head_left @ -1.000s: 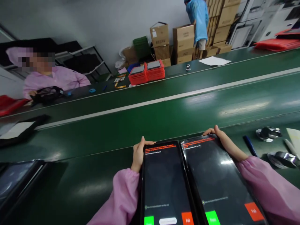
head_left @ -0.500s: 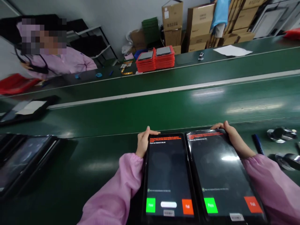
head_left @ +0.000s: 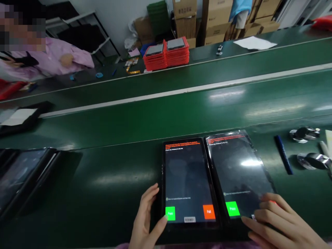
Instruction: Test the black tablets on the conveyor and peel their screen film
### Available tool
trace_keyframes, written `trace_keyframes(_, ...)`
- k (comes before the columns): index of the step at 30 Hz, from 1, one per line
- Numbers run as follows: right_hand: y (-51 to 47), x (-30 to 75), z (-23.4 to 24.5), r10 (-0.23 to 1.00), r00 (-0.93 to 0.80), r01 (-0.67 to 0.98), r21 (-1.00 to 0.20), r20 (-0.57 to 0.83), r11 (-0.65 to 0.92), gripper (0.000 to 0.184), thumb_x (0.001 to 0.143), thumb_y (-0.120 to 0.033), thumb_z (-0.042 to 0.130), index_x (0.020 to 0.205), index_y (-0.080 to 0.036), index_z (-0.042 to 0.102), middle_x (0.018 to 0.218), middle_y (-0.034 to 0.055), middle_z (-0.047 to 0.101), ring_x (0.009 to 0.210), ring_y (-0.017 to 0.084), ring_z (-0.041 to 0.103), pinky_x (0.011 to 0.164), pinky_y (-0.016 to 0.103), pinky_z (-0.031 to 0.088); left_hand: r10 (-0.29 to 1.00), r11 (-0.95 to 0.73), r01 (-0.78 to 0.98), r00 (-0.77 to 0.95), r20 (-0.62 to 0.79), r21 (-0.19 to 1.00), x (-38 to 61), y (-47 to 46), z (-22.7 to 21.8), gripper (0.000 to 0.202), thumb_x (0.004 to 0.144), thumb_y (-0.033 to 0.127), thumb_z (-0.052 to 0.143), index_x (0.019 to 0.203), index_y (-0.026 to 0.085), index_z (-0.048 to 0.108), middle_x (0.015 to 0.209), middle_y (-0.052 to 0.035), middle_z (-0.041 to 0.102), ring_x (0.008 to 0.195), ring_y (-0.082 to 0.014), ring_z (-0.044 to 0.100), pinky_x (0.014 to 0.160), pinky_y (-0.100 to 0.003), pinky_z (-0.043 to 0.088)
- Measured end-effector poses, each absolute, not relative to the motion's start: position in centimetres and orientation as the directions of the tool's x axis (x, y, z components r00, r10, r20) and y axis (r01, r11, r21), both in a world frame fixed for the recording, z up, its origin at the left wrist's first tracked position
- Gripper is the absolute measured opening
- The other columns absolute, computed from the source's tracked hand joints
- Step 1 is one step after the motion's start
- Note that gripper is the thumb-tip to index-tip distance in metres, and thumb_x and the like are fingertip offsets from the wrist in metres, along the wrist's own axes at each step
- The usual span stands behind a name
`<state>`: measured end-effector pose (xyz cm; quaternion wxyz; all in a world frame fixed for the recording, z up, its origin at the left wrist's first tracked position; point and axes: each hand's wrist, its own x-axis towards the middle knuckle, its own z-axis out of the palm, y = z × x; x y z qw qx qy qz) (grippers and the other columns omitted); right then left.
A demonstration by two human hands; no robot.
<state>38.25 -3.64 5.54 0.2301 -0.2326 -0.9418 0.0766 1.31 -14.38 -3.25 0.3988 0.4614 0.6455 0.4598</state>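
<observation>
left hand (head_left: 146, 221) lay open, fingers empty, beside left tablet (head_left: 188, 173); right hand (head_left: 275, 221) rested, fingers loose, on corner of right tablet (head_left: 238, 169); long axes ran forward.

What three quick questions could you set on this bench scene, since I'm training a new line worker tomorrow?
1. Multiple choice: on the black rectangular tablet under the right hand, which button shows uncovered?
A. green Pass button
B. blue Retry button
C. yellow Skip button

2. True or false: a slim dark blue pen lies to the right of that tablet on the green bench surface.

3. Fill in the word: on the second black tablet, beside the left hand, the orange button reads ___.

Key: 1 A; 2 true; 3 Fail.
</observation>
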Motion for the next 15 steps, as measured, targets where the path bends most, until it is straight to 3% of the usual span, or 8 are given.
trace_keyframes(5, -2.9, 37.6, 5.7, 0.498, -0.773, 0.494, -0.12, 0.392, 0.861, 0.031, 0.111, -0.036, 0.046, 0.109, -0.024, 0.074, 0.079, 0.0002, 0.069, 0.069, 0.016, 0.063, 0.08, 0.038, 0.044, 0.95, 0.115, 0.261, -0.311, -0.029, 0.959, 1.9, -14.8, -3.3, 0.051, 0.09, 0.037, 0.076, 0.139, 0.033, 0.064, 0.151, -0.01, 0.059, 0.14, -0.0299, 0.057, 0.109, -0.033, 0.055)
trace_keyframes(10, -2.9, 37.7, 6.7, 0.468, -0.76, 0.433, -0.185, 0.452, 0.882, 0.023, 0.109, -0.03, 0.051, 0.11, -0.022, 0.073, 0.072, -0.0012, 0.067, 0.065, 0.016, 0.061, 0.077, 0.036, 0.046, 0.934, 0.151, 0.294, -0.356, -0.039, 0.944, 2.7, -13.9, -2.4, 0.049, 0.089, 0.041, 0.077, 0.136, 0.033, 0.066, 0.147, -0.0103, 0.062, 0.137, -0.03, 0.06, 0.107, -0.035, 0.057)
trace_keyframes(15, -2.7, 37.8, 6.6, 0.463, -0.778, 0.414, -0.207, 0.426, 0.886, 0.019, 0.106, -0.027, 0.055, 0.113, -0.02, 0.071, 0.074, -0.0001, 0.068, 0.065, 0.017, 0.061, 0.073, 0.036, 0.049, 0.939, 0.126, 0.325, -0.343, -0.007, 0.937, 3.1, -14.2, -2.5, 0.046, 0.091, 0.043, 0.074, 0.135, 0.036, 0.064, 0.146, -0.009, 0.062, 0.135, -0.0299, 0.061, 0.105, -0.037, 0.059)
